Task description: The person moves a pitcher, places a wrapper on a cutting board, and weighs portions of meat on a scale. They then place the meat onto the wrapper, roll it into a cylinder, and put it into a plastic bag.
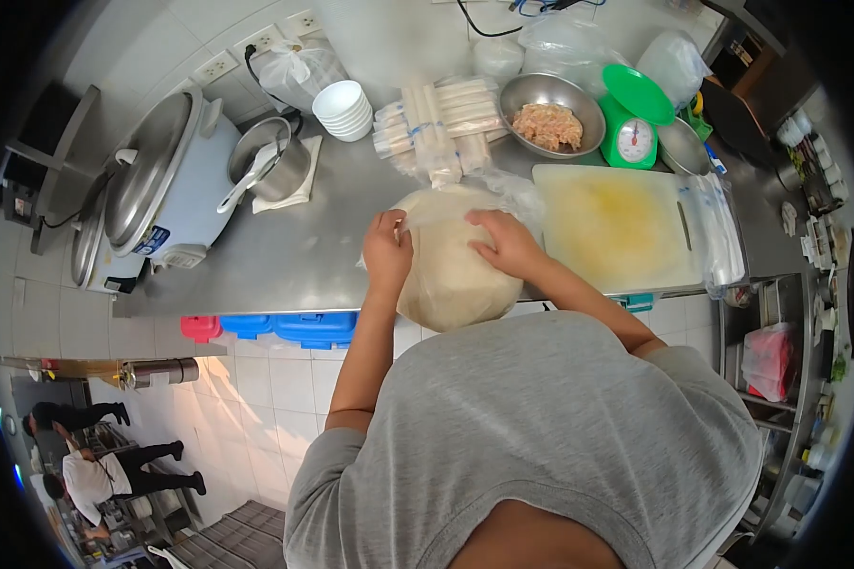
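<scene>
A large stack of round, thin, pale wrapper sheets [455,280] lies at the counter's front edge and hangs partly over it. My left hand [387,251] is at the stack's left side, its fingers curled in at the top sheet's edge. On the other side, my right hand [510,247] rests over the sheets with thumb and forefinger apart. Clear plastic wrap [508,194] lies crumpled behind the stack. Beyond it are several long pale rolls packed in plastic [432,128]. To the right lies a white cutting board [607,228] with a yellow stain.
At the back stand a steel bowl of minced meat [548,125], a green scale [633,133] and stacked white bowls [343,109]. Leftward are a steel pot [275,161] and large cooker [166,175]. Plastic bags [716,232] lie rightward. Two people are at far lower left.
</scene>
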A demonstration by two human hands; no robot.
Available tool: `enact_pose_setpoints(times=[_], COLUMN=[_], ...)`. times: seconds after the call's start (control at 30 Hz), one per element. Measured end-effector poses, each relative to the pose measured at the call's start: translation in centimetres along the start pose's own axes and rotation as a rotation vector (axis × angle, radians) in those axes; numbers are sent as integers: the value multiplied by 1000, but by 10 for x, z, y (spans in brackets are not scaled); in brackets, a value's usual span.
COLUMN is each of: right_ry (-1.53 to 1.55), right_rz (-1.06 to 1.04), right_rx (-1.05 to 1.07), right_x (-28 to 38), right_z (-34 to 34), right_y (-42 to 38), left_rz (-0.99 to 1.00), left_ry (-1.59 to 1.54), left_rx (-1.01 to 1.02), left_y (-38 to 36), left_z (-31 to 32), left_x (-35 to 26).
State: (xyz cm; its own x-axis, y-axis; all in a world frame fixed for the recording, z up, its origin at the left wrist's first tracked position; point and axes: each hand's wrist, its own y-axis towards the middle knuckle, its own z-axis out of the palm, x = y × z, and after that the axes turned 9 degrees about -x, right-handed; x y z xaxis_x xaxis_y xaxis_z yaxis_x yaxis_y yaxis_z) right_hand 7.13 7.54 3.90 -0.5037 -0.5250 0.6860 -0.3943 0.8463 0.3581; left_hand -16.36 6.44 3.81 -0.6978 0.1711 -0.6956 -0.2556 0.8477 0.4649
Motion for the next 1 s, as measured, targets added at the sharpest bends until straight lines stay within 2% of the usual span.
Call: enact_pose_setpoints(times=[0.07,0.17,0.27,0.3,0.37,0.47,0.5,0.57,0.6,0.7,0.8,0.87,0.97,1.0], right_ry=[-195,-183,-169,-196,-252,-275,-225,-125,-53,220,553,719,1385,1454], right_rz=[-179,-188,-95,-187,-377,-566,-548,-511,-423,-159,86,221,360,382], right_rx=[35,-48,21,-22,-106,26,70,153,144,83,-67,-179,-163,-243], right_x=[-5,-3,14,15,12,1,-4,-8,-10,11,11,-3,-22,-28], right_z=[8,18,16,22,37,48,48,43,40,9,-24,-41,-82,-98], right_y=[-9,-19,-15,-13,-8,8,13,26,30,40,34,30,17,12], left_rz=[1,-69,-74,-59,-69,-16,14,-80,-127,-153,-234,-186,-3,75], left_ry=[-18,-13,69,107,119,128,130,97,81,-125,-141,-101,-32,-7], left_rx=[-48,-76,-117,-135,-43,63,94,259,341,412,431,394,243,177], left_y=[-4,-5,25,38,55,54,50,41,36,22,16,13,8,5], left_z=[3,14,6,-1,-7,-4,-3,-7,-10,-11,-14,-15,-5,2], left_x=[3,20,10,1,-5,-8,-9,-18,-21,-9,-11,-26,-58,-70])
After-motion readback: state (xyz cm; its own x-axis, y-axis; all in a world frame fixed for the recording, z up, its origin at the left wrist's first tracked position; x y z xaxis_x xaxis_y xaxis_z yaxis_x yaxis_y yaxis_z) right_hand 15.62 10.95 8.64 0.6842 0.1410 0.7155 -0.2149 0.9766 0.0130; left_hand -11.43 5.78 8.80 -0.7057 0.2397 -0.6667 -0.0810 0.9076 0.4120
